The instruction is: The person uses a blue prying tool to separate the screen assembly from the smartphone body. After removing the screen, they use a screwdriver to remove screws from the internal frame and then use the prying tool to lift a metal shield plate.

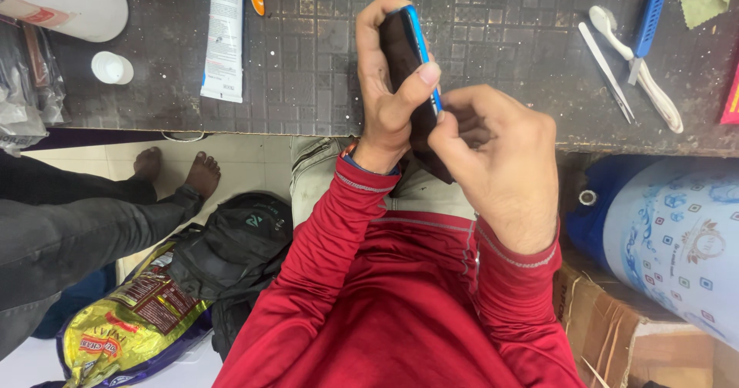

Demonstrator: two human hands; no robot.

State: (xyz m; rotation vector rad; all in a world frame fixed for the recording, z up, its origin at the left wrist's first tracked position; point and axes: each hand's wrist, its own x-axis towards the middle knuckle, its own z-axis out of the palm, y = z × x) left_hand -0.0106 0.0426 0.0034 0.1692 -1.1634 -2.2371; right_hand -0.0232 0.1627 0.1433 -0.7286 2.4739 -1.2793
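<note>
Phone gripped by left hand, right hand pinching its edge.

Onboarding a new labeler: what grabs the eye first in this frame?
Centre frame, the left hand grips a blue-edged phone on edge while the right hand works at its lower rim. Red sleeves fill the foreground. On the dark bench, a white tube lies upper left, tweezers upper right.

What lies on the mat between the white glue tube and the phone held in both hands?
In the head view, nothing: only bare dark mat separates the tube from the phone.
</note>
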